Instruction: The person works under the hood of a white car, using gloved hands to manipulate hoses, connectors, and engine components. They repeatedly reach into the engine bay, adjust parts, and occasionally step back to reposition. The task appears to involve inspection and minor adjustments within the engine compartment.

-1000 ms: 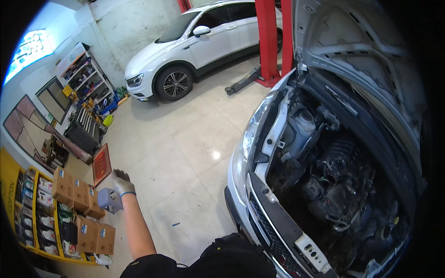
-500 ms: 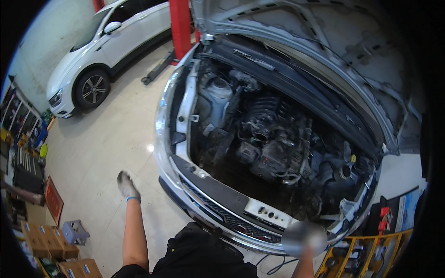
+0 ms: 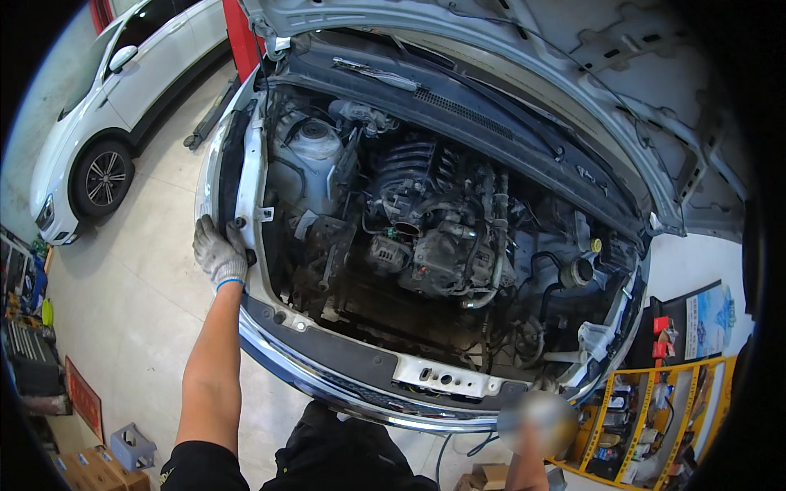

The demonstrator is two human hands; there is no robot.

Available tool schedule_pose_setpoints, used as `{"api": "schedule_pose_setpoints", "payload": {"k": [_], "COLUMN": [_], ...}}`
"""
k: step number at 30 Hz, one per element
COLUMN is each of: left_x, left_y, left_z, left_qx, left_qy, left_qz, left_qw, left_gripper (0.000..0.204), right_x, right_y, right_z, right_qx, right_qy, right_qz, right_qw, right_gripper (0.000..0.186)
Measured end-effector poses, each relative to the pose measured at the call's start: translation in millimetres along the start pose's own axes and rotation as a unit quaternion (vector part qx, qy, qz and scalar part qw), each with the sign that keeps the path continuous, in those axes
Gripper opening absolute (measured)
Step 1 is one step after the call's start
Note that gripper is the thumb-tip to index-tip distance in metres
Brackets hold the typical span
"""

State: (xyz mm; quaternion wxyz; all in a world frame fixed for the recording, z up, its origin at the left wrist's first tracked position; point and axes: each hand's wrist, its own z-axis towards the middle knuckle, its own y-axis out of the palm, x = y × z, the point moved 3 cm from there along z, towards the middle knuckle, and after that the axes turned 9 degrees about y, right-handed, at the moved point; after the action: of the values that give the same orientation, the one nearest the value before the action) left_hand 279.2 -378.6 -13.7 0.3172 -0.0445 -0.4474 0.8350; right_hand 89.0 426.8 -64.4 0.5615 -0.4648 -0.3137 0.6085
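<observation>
My left hand [image 3: 220,252], in a grey-white work glove with a blue band at the wrist, rests on the front corner of the silver car [image 3: 372,376]. Its fingers are spread and lie over the body edge beside the headlight area. My right hand [image 3: 536,421] is at the right part of the front edge, near the grille; a blurred patch covers most of it, so its fingers cannot be made out. Between my arms lies the uncovered engine bay, with a dark, dirty engine [image 3: 434,245] in its middle.
The raised hood [image 3: 524,49] hangs over the far side. A white car [image 3: 135,98] stands at the left behind a red lift post [image 3: 242,37]. A yellow shelf rack [image 3: 610,409] is at the right. Cardboard boxes [image 3: 98,470] and a grey stool [image 3: 131,446] sit at lower left.
My left hand has come in from the air at the left and now touches the car's front corner. The view has moved closer over the engine bay. My right hand stays by the front edge.
</observation>
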Motion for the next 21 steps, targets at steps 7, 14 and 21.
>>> {"api": "schedule_pose_setpoints", "payload": {"k": [7, 14, 21], "left_x": [8, 7, -2], "left_y": [-12, -16, -4], "left_z": [4, 11, 0], "left_qx": [-0.004, 0.002, 0.026], "left_qy": [-0.001, -0.032, -0.023], "left_qz": [0.014, -0.025, -0.048], "left_qw": [1.0, 0.999, 0.998], "left_gripper": [0.065, 0.065, 0.062], "right_x": [-12, 7, -2], "right_y": [-1, 13, 3], "right_z": [4, 9, 12], "right_qx": [-0.005, -0.033, -0.096], "right_qy": [0.047, -0.008, -0.04], "right_qz": [0.005, 0.001, -0.05], "right_qw": [0.999, 0.999, 0.993], "right_gripper": [0.029, 0.026, 0.024]}}
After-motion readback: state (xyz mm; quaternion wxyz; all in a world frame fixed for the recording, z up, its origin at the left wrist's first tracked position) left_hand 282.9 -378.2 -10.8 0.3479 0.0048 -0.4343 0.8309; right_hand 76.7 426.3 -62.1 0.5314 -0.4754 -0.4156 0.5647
